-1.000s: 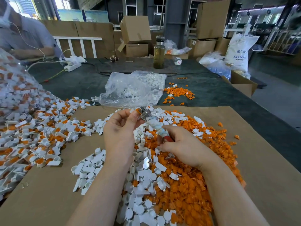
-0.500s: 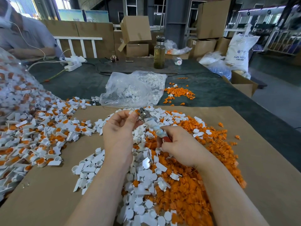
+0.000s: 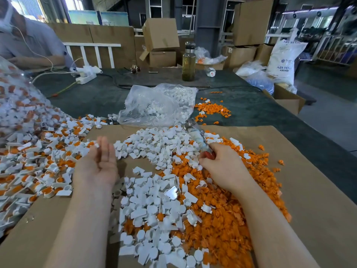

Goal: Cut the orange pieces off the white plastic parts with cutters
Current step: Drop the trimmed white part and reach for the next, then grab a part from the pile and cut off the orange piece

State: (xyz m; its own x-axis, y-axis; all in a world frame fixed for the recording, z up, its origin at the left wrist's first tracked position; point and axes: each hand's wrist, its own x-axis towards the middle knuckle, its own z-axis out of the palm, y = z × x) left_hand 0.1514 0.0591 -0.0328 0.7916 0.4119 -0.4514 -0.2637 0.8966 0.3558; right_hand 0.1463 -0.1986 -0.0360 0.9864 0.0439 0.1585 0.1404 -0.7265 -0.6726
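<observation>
Hands: two, left hand, right hand. One pair red-handled metal cutters. One tall glass bottle. White plastic parts, orange plastic pieces: too many to count.

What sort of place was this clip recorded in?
Most likely a factory or warehouse floor used for hand-finishing plastic parts. Stacked cardboard boxes line the back, a white sack printed ABS resin stands to the right, and loose white and orange parts are heaped on a brown cardboard sheet.

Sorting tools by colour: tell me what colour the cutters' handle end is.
Red, peeking from the right hand gripping the cutters; head view.
</observation>
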